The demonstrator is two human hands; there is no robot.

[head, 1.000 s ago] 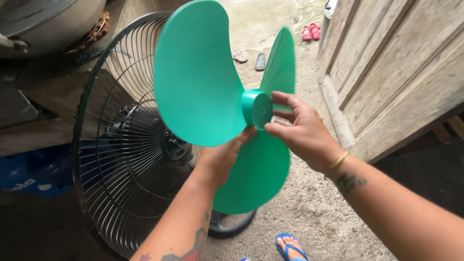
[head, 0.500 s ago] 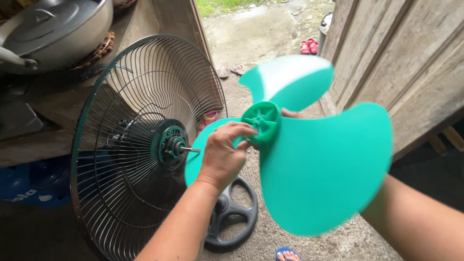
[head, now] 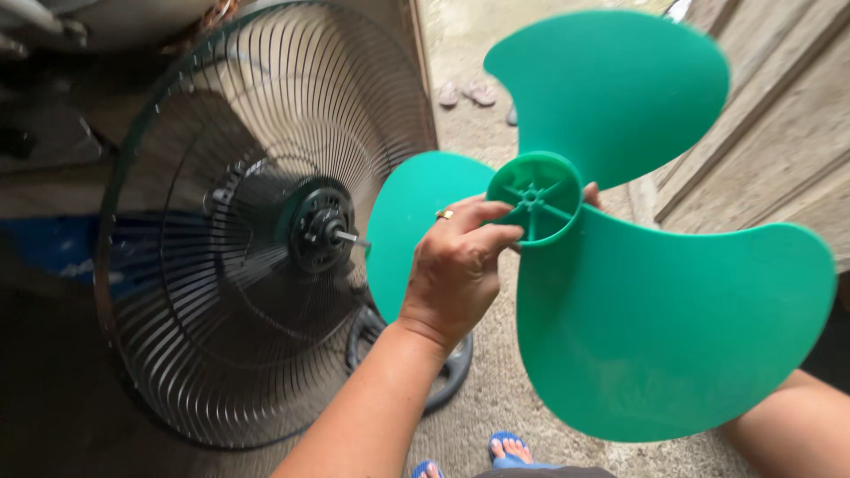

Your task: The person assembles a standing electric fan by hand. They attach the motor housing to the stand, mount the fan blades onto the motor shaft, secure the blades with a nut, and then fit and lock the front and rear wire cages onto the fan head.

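Left hand (head: 456, 265) grip clamped on green fan blade (head: 655, 301) hub, right hand grip hidden, motor shaft (head: 351, 238) just beside blade edge

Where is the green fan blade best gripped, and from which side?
At the round hub, from its rim sides: it is a thick ribbed cup, while the three vanes of the green fan blade are thin and broad. The left hand already pinches it there.
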